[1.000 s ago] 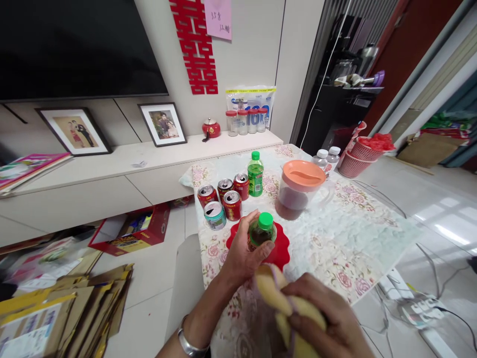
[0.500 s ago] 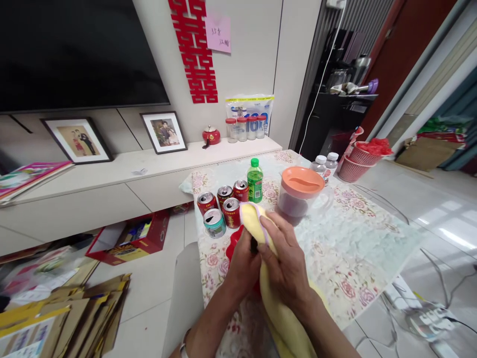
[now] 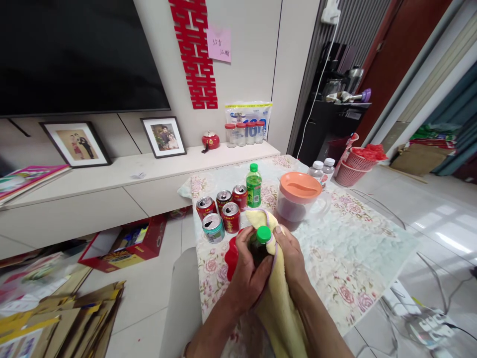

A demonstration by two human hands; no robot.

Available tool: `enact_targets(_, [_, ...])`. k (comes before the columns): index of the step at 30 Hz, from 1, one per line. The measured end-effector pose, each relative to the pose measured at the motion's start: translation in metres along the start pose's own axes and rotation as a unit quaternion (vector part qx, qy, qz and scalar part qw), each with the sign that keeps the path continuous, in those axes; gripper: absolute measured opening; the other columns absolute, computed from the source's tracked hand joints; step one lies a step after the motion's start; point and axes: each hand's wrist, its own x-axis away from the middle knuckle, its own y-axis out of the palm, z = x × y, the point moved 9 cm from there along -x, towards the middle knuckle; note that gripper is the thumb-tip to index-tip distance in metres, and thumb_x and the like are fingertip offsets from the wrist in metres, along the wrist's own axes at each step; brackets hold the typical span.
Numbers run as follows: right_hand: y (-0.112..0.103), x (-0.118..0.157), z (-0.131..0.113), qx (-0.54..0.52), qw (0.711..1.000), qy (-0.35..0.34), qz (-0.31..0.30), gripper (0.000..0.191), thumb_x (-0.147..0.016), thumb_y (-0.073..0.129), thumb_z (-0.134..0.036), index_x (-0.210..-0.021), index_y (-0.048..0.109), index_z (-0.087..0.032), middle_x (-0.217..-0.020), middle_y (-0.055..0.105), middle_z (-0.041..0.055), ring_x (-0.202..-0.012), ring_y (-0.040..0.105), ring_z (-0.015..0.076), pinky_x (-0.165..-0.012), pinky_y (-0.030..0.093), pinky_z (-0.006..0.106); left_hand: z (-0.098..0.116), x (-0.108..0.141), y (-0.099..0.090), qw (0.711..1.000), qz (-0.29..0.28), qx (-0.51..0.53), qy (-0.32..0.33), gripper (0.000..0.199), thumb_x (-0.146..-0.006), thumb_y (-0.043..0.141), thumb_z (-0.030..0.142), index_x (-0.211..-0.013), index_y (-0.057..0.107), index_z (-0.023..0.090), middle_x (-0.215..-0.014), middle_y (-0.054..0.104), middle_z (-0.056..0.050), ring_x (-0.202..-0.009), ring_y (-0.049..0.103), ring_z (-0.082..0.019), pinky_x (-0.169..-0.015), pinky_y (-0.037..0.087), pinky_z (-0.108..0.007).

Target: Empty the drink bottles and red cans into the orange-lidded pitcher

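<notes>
- Head view: the dark bottle point(image 3: 258, 251) stands between the two hands, its green cap point(image 3: 264, 233) uppermost and clear of the fingers.
- Its long axis runs close to upright, seen steeply from above; any slight lean is hard to judge, and the base is hidden.
- The left hand point(image 3: 248, 274) is the nearer one: it curls round the bottle's left and near sides, bare skin against it, with the thumb across the front below the cap.
- The right hand point(image 3: 293, 256) lies on the far side of the yellow cloth point(image 3: 282, 293), pinching a fold of it with the thumb uppermost; its other fingertips are out of sight.
- That fold sits along the bottle's right side, between bottle and right palm, with one edge reaching up behind the cap and the rest hanging toward the person.
- A red mat point(image 3: 231, 258) shows left of the left hand; whether the bottle touches it cannot be told.
- Beyond the hands stand the teal can point(image 3: 213, 229), the green bottle point(image 3: 254, 189) and the lidded pitcher point(image 3: 292, 208), all apart from the dark bottle.
</notes>
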Motion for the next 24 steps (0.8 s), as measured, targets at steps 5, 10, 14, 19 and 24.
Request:
enact_targets(5, [-0.015,-0.005,0.038,0.024,0.999,0.022,0.019,0.042,-0.109,0.063,-0.056,-0.103,0.068,-0.014,-0.092,0.066,0.0012,-0.079,0.064,0.0128,-0.073,0.059,0.029,-0.025,0.009,-0.001,0.999,0.027,-0.031,-0.003,0.069,-0.102,0.068,0.045,-0.159,0.033,0.026,-0.168,0.041,-0.021,-0.157,0.046,-0.038,-0.132,0.035,-0.065])
enact_targets(10, [-0.011,0.004,0.040,0.056,0.998,0.002,0.012,0.044,-0.108,0.064,-0.056,-0.092,0.067,-0.015,-0.086,0.066,0.0008,-0.080,0.065,0.0135,-0.079,0.060,0.031,-0.038,0.008,-0.002,0.998,0.013,0.013,-0.062,0.087,-0.098,0.071,0.056,-0.167,0.026,0.028,-0.171,0.044,-0.021,-0.160,0.046,-0.042,-0.133,0.031,-0.068])
enact_targets(14, [-0.001,0.030,0.006,0.058,0.997,-0.034,0.032,0.056,-0.114,0.041,-0.062,-0.136,0.070,-0.019,-0.133,0.072,0.0116,-0.127,0.067,0.0242,-0.114,0.054,0.045,-0.031,0.015,-0.009,0.998,0.019,0.026,-0.057,0.095,-0.098,0.072,0.058,-0.170,0.019,0.028,-0.172,0.045,-0.021,-0.165,0.038,-0.040,-0.134,0.034,-0.063])
enact_targets(19, [0.014,0.069,-0.030,0.089,0.988,-0.128,-0.014,0.058,-0.115,0.047,-0.049,-0.171,0.039,-0.039,-0.178,0.035,-0.0003,-0.167,0.029,0.0228,-0.139,0.027,0.045,-0.010,0.035,-0.020,0.986,0.113,0.094,-0.079,0.106,-0.089,0.078,0.069,-0.170,0.023,0.028,-0.166,0.054,-0.020,-0.152,0.058,-0.037,-0.123,0.052,-0.051])
enact_targets(24, [0.020,0.077,-0.022,0.115,0.974,-0.196,-0.011,0.052,-0.116,0.041,-0.047,-0.167,0.047,-0.039,-0.169,0.048,0.0025,-0.157,0.048,0.0277,-0.129,0.046,0.048,0.018,0.038,-0.010,0.971,0.109,0.182,-0.109,0.097,-0.077,0.087,0.074,-0.153,0.048,0.027,-0.124,0.081,-0.014,-0.107,0.082,-0.035,-0.093,0.069,-0.046])
